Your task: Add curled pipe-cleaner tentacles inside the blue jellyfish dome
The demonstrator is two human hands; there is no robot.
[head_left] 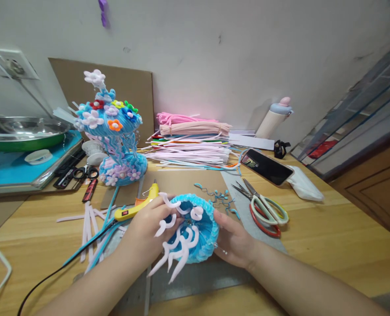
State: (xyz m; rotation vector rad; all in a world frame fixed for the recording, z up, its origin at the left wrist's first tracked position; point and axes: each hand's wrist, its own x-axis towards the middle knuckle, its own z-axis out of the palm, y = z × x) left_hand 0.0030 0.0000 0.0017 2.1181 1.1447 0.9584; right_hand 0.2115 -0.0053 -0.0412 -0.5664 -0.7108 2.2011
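Observation:
A round blue fuzzy dome (205,232), its hollow side facing me, is held between both hands above the work mat. Wavy pale pink strands (182,252) hang from inside it. My left hand (150,226) grips its left side, with the fingers reaching among the strands at the rim. My right hand (232,239) holds the right edge, thumb on the rim and the other fingers behind, partly hidden. Just beyond my left hand lies a yellow glue gun (139,205). Small blue curled pieces (219,197) rest on the cardboard behind the dome.
A flowered blue pipe-cleaner model (111,123) stands at the back left. Bundles of pipe cleaners (191,147) are stacked by the wall. Scissors (264,208), a phone (266,166) and a bottle (274,118) are on the right. A metal bowl (23,142) is far left.

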